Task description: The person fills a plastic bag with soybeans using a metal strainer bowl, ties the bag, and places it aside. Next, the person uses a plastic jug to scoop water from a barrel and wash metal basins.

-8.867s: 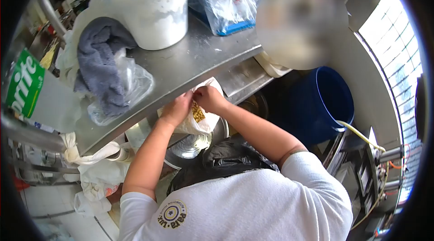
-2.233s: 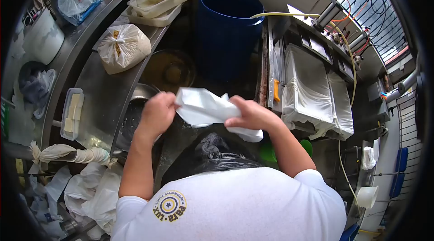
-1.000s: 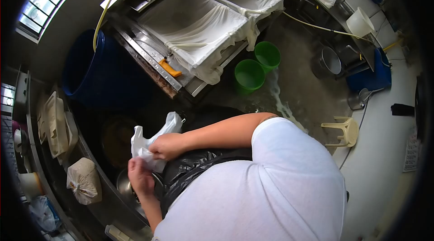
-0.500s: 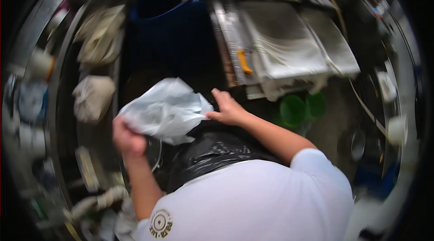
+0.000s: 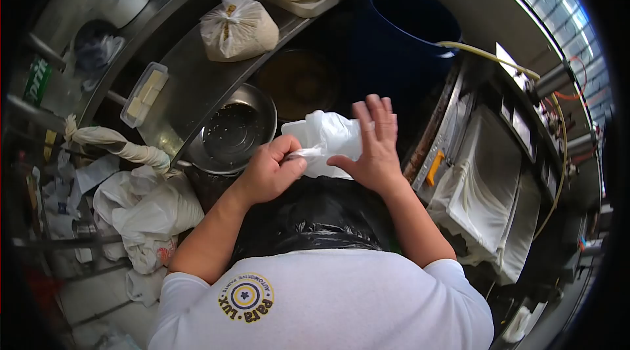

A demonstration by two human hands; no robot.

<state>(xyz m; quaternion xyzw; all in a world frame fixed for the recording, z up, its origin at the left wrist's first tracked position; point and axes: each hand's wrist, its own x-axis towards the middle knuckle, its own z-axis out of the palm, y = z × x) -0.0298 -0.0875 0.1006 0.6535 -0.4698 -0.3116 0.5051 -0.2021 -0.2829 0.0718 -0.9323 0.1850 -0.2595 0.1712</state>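
A thin white plastic bag (image 5: 331, 135) hangs in front of my body, crumpled and bunched up. My left hand (image 5: 272, 169) pinches a twisted edge of it between thumb and fingers. On its other side my right hand (image 5: 375, 143) is raised, fingers stretched out and thumb spread apart, close against the bag. Whether the thumb touches the plastic, I cannot tell. A black plastic apron (image 5: 308, 219) covers my waist just below both hands. Beyond my left hand sits a round metal bowl (image 5: 239, 130) with small pale specks inside.
A tied bag of pale contents (image 5: 239, 32) and a tub of pale blocks (image 5: 146, 95) rest on a metal counter at left. Further back stands a blue barrel (image 5: 413, 28). Cloth-covered trays (image 5: 482, 173) and an orange-handled tool (image 5: 434, 167) lie to the right.
The bag has gone from spread wide between my hands to a smaller bunch. My right hand has turned fingers upward. My view has swung left, bringing the metal bowl in.
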